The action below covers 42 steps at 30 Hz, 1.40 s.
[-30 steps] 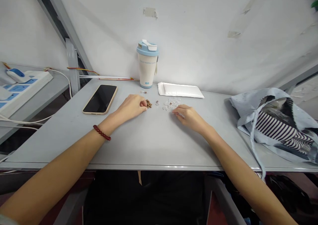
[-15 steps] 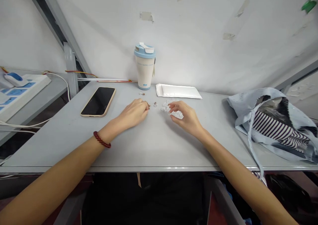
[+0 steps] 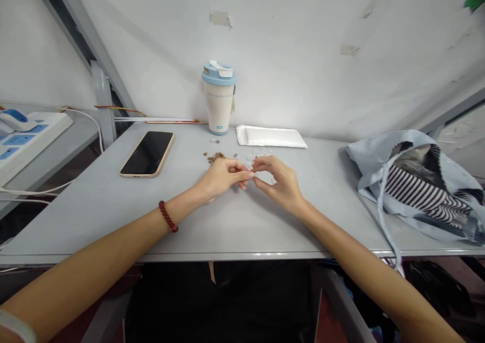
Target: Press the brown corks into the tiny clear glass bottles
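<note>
Over the grey table, the fingertips of my left hand (image 3: 226, 176) and my right hand (image 3: 279, 182) meet. Both hands are closed in a pinch; whatever lies between the fingertips is too small to make out. Several small brown pieces (image 3: 215, 157) lie in a little heap just behind my left hand. Behind my right hand are several small clear pieces (image 3: 254, 155), partly hidden by its fingers. A small clear piece with a brownish end (image 3: 214, 141) rests near the cup.
A cup with a blue lid (image 3: 219, 98) stands against the wall, beside a white packet (image 3: 272, 136). A phone (image 3: 148, 153) lies at the left, with a power strip (image 3: 32, 138) beyond. At the right is a cloth bag (image 3: 420, 186) with its strap over the table edge.
My left hand has moved right from the brown pieces, uncovering them, and now touches my right hand's fingertips. My right hand has stayed near the clear pieces, its fingertips drawn closer together.
</note>
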Each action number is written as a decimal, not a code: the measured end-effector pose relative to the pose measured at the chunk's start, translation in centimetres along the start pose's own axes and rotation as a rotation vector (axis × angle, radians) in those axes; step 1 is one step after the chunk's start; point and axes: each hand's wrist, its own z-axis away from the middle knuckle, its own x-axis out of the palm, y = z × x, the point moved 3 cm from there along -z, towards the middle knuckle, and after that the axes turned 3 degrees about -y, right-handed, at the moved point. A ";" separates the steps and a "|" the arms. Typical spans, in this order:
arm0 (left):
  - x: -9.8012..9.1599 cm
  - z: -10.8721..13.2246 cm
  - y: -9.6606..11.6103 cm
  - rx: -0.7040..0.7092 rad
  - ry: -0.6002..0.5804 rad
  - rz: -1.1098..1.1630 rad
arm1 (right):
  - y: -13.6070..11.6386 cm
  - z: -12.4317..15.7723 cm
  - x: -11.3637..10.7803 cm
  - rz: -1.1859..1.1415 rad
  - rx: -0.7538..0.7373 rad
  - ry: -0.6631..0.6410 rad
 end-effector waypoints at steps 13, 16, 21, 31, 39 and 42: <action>0.2 -0.2 -0.5 0.014 -0.115 -0.136 | 1.1 -0.9 -1.4 -0.370 0.203 -0.137; -0.1 -0.5 -0.7 0.084 0.048 -0.336 | 2.6 -1.2 -4.1 -0.077 0.268 -0.246; -1.9 -0.5 0.5 0.151 0.313 -0.432 | 4.5 -0.8 -7.0 0.053 0.456 -0.481; -6.8 -0.4 2.2 0.029 0.355 -0.825 | 4.1 -0.1 -4.4 0.128 0.395 -0.700; -5.6 -1.1 0.7 0.060 0.274 -1.131 | 2.7 -0.4 -3.6 -0.046 0.386 -0.520; -5.2 -1.1 0.6 0.082 0.279 -1.216 | 2.4 -0.3 -3.1 -0.154 0.442 -0.463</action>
